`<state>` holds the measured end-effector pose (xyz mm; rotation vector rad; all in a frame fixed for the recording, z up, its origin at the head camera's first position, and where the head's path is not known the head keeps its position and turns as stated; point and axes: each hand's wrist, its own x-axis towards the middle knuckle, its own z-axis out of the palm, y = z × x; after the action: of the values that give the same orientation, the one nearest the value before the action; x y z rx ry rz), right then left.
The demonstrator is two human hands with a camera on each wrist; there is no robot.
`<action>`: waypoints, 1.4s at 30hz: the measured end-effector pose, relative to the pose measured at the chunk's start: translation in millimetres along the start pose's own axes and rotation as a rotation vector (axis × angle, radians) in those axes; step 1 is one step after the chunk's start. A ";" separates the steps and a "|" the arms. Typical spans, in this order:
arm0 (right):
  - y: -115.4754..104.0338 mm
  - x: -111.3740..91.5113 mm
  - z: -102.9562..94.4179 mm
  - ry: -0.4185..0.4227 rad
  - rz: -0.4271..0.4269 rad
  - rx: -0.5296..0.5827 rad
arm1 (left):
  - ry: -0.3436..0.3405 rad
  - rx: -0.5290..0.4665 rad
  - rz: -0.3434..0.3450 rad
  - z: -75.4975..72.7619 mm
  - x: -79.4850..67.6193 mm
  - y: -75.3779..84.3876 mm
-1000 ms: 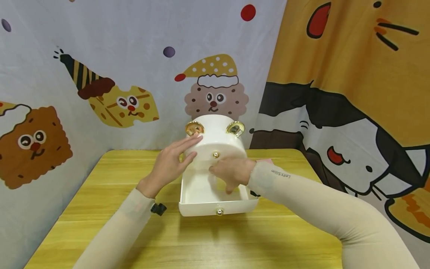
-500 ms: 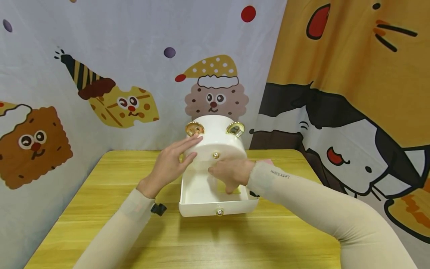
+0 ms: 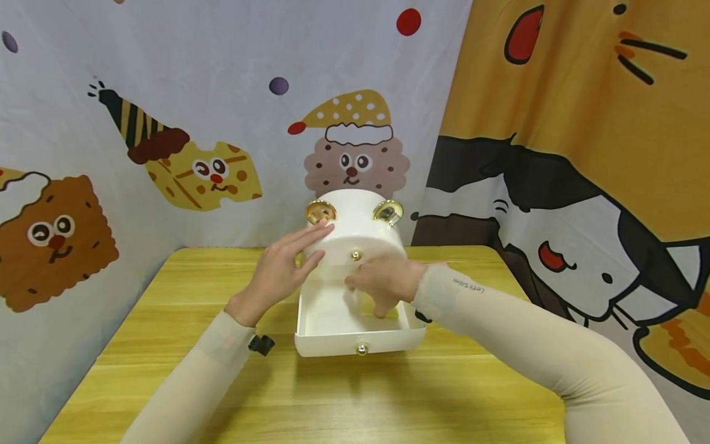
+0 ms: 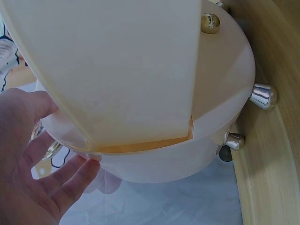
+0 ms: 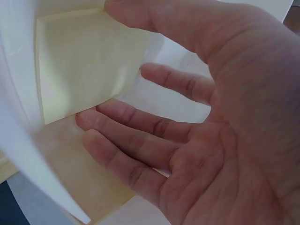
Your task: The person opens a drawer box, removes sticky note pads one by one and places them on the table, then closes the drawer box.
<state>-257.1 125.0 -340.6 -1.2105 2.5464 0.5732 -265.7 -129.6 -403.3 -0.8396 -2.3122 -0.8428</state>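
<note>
A white rounded drawer box with gold ears and gold knobs stands on the table. Its lower drawer is pulled out toward me. My left hand rests on the box's left side below the gold ear, fingers extended, thumb by the front. Inside the drawer is my right hand, reaching in from the right. In the right wrist view, its thumb touches one edge of a pale yellow square pad, while fingertips meet the opposite edge. From the head view, the hand mostly covers the pad.
The upper drawer, with its gold knob, is closed. A pink item shows slightly behind the right wrist. Wood-grain table surrounds the box, and a printed cartoon curtain hangs behind it.
My right thumb came down over the yellow pad about half a second ago and now sits slightly off it again. The right wrist shifted a little right; left hand and box stay put.
</note>
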 end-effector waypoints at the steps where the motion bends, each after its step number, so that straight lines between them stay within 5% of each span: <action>1: 0.2 -0.5 -0.3 -0.004 0.001 0.006 | 0.000 -0.001 -0.001 0.1 0.0 -0.2; 42: 5.6 -24.1 0.7 0.112 -0.144 0.165 | -0.007 -0.004 -0.009 0.4 -0.9 -0.5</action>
<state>-246.6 144.9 -330.3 -1.3856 2.5108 0.2650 -265.6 -130.0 -404.3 -0.8354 -2.3231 -0.8497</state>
